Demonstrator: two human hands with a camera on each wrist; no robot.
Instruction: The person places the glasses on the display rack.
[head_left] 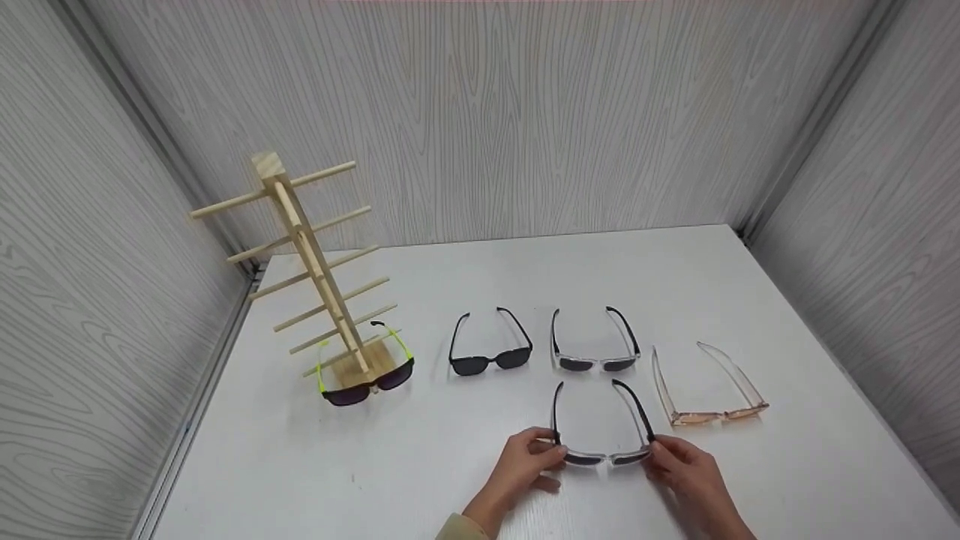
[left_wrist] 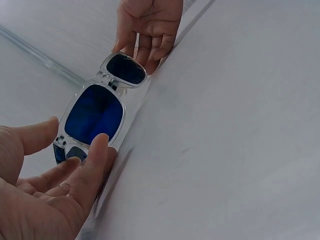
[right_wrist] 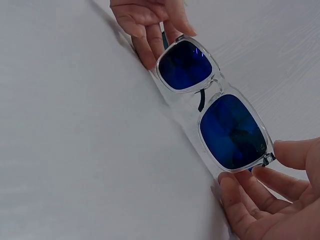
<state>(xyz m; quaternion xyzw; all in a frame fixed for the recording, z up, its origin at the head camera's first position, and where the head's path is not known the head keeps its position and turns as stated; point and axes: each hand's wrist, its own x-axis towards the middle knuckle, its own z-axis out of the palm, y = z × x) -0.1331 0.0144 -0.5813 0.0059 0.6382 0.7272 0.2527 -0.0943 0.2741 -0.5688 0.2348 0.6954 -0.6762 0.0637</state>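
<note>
A pair of sunglasses (head_left: pixel 607 457) with a clear frame, black temples and dark lenses sits low in the head view, temples unfolded and pointing away. My left hand (head_left: pixel 523 463) pinches its left hinge corner between thumb and fingers. At the opposite corner, my right hand (head_left: pixel 691 474) holds the other hinge the same way. Both wrist views show the lenses with a blue mirror sheen; the right wrist view has the sunglasses (right_wrist: pixel 232 132) close over the white surface. Just beyond them lies a similar clear-framed pair (head_left: pixel 598 364).
Black sunglasses (head_left: pixel 491 362) lie left of centre, and peach transparent glasses (head_left: pixel 720 416) to the right, all on a white table (head_left: pixel 247 450). A wooden display rack (head_left: pixel 319 277) with several pegs stands at the left, with yellow-green-templed sunglasses (head_left: pixel 351 396) at its base. Grey wood-grain panels (head_left: pixel 510 120) enclose the table.
</note>
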